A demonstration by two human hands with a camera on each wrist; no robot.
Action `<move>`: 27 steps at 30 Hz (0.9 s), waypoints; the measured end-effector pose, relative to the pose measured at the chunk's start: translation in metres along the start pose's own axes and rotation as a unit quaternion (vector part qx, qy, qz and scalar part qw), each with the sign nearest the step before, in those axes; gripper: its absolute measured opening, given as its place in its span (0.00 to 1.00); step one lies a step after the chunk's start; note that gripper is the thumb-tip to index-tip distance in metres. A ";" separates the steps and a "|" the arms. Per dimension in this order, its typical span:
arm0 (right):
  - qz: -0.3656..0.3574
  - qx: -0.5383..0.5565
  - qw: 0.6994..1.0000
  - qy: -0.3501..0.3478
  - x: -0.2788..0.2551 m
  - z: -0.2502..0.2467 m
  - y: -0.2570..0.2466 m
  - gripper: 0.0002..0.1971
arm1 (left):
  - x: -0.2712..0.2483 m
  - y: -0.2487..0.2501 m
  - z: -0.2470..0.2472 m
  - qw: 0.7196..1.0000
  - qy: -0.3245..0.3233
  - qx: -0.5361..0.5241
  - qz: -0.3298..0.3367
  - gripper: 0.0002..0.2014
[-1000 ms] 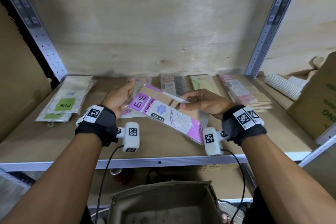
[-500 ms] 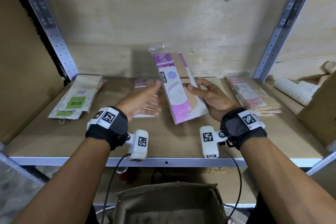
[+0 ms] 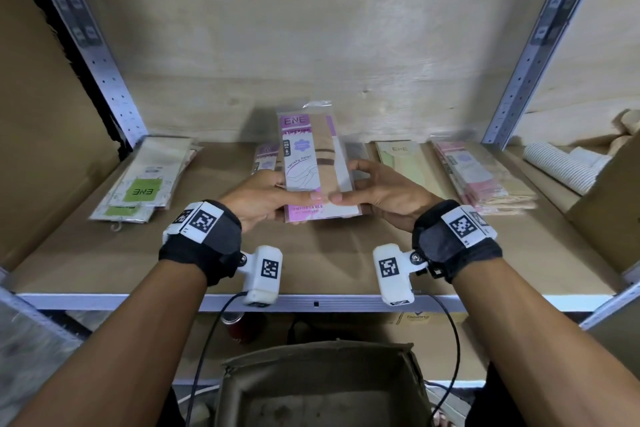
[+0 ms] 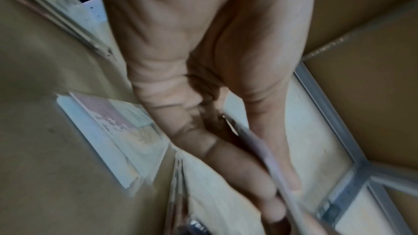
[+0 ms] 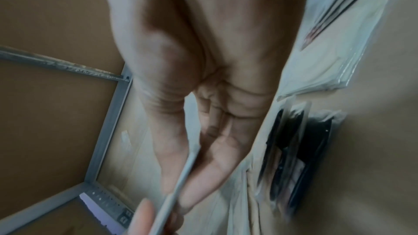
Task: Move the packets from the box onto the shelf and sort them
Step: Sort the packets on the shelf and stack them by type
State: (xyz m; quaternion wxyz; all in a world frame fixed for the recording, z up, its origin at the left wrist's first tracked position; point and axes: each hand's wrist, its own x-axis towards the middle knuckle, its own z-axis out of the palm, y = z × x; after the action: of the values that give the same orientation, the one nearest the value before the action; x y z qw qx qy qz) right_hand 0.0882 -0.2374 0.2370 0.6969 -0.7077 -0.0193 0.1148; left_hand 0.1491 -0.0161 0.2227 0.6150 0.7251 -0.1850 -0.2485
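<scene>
On the shelf, far left, lies the green-label stack. At centre the left hand and right hand each pinch a lower edge of the purple packet, holding it tilted upright above the board. Its match looks to be the purple pile just behind; lowering it flat and square onto that pile, label up, would suit. Rightward lie the cream packets and pink stack.
</scene>
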 end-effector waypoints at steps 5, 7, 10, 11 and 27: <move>-0.003 0.034 0.998 0.057 -0.003 -0.004 -0.002 0.21 | -0.004 0.003 -0.009 0.998 -0.022 -0.055 -0.017 0.16; 0.009 0.022 0.997 0.076 -0.001 -0.004 0.002 0.24 | -0.004 0.000 -0.009 0.999 0.004 -0.033 -0.024 0.13; 0.024 0.022 0.996 0.084 0.002 -0.004 0.006 0.26 | -0.003 -0.002 -0.009 0.997 0.068 -0.005 -0.023 0.10; 0.023 0.023 0.995 0.089 0.002 -0.003 0.005 0.25 | -0.002 -0.002 -0.010 0.997 0.079 -0.001 -0.020 0.10; 0.093 -0.316 0.937 0.114 0.093 0.059 -0.042 0.07 | 0.007 -0.014 -0.081 0.945 0.309 0.097 -0.057 0.10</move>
State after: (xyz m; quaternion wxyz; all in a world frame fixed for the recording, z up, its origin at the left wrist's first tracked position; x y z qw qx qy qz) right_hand 0.1734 -0.1611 0.2662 0.4210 -0.8984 0.0910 0.0857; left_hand 0.2013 0.0471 0.2181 0.5539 0.8315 0.0321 -0.0277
